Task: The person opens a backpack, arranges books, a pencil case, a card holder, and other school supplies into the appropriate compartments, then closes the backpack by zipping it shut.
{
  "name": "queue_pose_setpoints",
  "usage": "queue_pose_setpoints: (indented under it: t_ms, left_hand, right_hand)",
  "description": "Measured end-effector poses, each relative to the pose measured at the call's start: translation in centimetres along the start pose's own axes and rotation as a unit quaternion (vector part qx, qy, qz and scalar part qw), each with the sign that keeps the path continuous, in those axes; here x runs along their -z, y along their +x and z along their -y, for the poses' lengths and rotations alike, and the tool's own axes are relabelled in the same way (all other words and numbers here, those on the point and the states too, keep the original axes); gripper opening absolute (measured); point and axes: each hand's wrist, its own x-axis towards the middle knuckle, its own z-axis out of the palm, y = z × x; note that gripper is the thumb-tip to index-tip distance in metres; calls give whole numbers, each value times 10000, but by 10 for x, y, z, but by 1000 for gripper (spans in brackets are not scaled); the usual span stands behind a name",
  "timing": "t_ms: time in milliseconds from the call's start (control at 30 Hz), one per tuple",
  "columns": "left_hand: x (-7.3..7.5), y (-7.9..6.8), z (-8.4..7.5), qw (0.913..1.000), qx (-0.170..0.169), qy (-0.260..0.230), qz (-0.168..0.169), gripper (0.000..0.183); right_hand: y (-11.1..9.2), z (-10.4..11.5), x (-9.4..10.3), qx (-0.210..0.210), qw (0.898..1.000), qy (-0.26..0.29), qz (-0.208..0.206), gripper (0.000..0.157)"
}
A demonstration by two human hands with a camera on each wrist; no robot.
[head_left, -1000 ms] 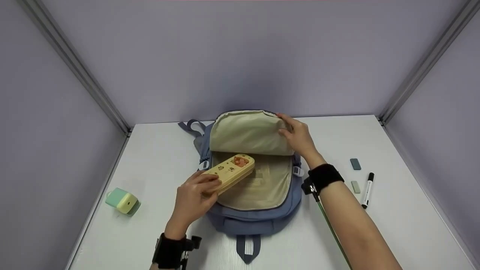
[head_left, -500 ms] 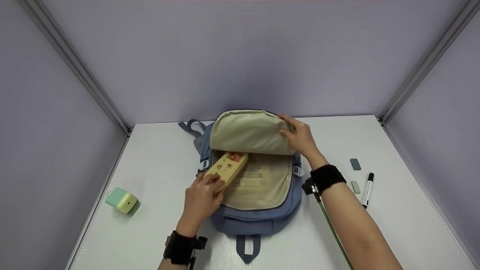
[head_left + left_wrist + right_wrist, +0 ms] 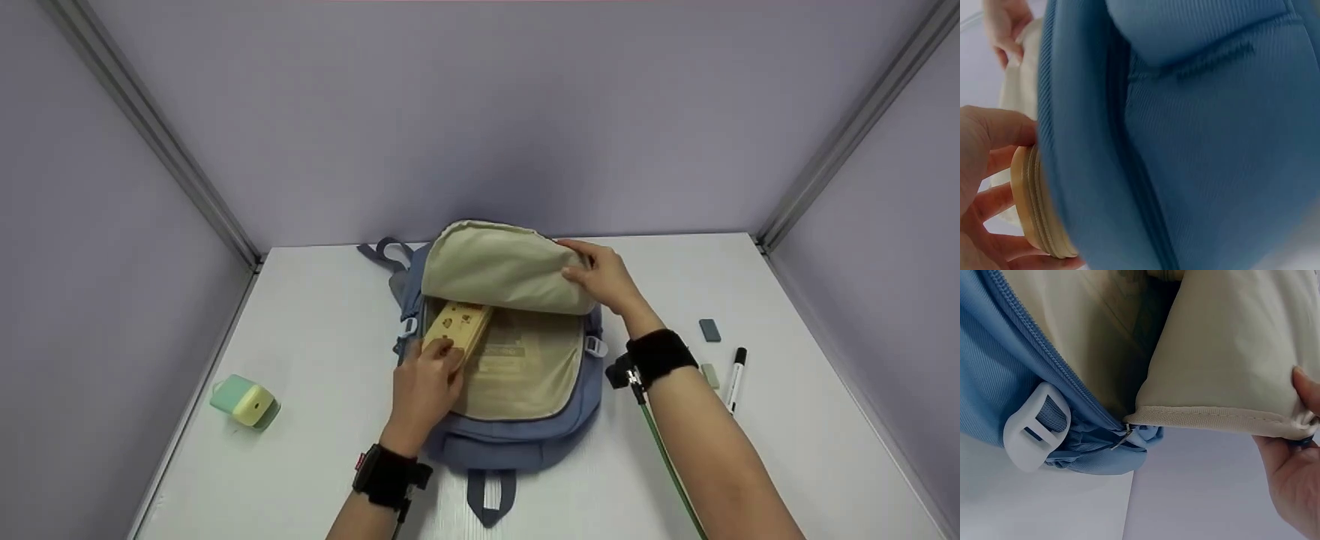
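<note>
from the head view: a blue backpack (image 3: 517,450) lies on a white surface (image 3: 322,337), its main compartment open toward me. my left hand (image 3: 426,382) has its fingers curled round the near end of a pale yellow case (image 3: 465,324), which slants over the left side of the opening, its far end hidden under the cream-lined flap (image 3: 502,270). my right hand (image 3: 607,279) pinches the flap's right edge between thumb and fingers, holding it raised. a teal and yellow block (image 3: 246,403) sits well apart on the left; on the right are a dark green block (image 3: 709,330), a pale green block (image 3: 710,375) and a marker (image 3: 737,379).

from the left wrist: my thumb and spread fingers wrap the case's rounded end, beside the bag's blue side. i judge that a light grip, with the case kept low, would help it clear the flap.

from the right wrist: the flap's edge stretches from my pinch to the zip (image 3: 1044,343), near a white buckle (image 3: 1037,427). keeping that edge high and taut should leave the most room beneath.
</note>
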Motion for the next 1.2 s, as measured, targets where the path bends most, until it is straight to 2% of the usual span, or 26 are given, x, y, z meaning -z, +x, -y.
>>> queue_pose_setpoints:
  t_ms: [167,300,400,500,667,800,1000,1100,1200]
  left_hand:
    - [-13,6,6,9998,-4,125,137,11]
    - [-20,3,12,9993,54,16,366,15]
    - [-19,-5,12,9984,46,-174,541,22]
    - [-14,-12,12,9979,-41,-360,532,27]
    - [-6,-17,15,9980,-383,-186,477,27]
    - [-7,-13,21,9962,-538,-169,663,25]
    - [-15,0,27,9943,-644,-196,830,20]
    - [-19,7,27,9947,-537,-142,860,17]
    - [-23,16,26,9953,-285,-184,902,13]
  right_hand:
    - [0,2,0,-46,10000,38,40,48]
    - [1,2,-2,-18,10000,77,-28,47]
    - [1,2,-4,0,9999,88,-141,48]
    - [1,3,-5,-19,9997,75,-212,49]
    - [1,4,-5,-6,9998,97,-177,49]
    - [0,6,-4,-44,10000,22,-16,48]
    - [-4,8,-6,-118,9987,104,474,46]
    - [-5,6,-7,-17,9981,142,606,46]
    - [-6,4,-8,57,9978,129,641,45]
